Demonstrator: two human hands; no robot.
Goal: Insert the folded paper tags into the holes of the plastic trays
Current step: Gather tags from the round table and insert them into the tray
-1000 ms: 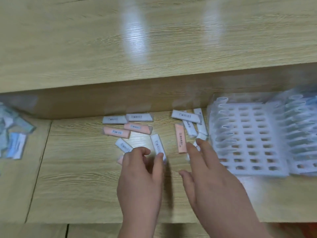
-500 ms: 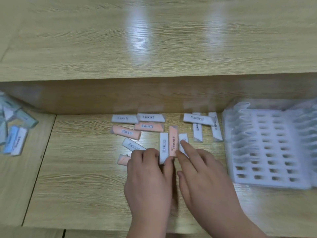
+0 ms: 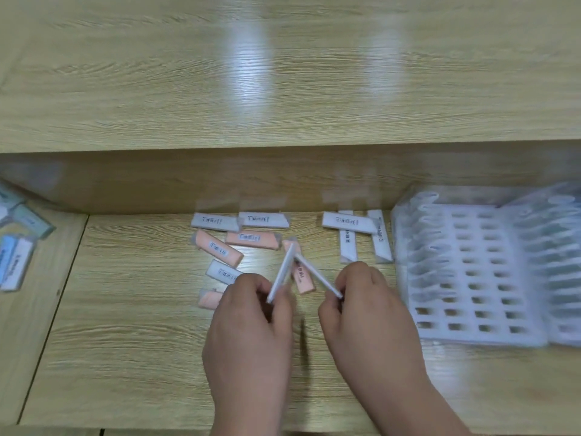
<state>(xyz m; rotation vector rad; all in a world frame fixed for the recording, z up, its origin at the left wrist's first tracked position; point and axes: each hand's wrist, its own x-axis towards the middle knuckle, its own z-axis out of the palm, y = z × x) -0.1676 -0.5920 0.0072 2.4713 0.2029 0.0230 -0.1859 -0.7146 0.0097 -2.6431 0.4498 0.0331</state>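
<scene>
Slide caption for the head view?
Left hand pinches one white tag, right hand a second tag, beside the plastic tray.

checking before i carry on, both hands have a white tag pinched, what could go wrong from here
1. The left hand and right hand each pinch a tag by its near end. The left white tag and right white tag appear to meet at their far tips, so one may knock the other loose.
2. Loose tags lie between the hands and the plastic tray; a sweep to the holes might scatter them.
</scene>
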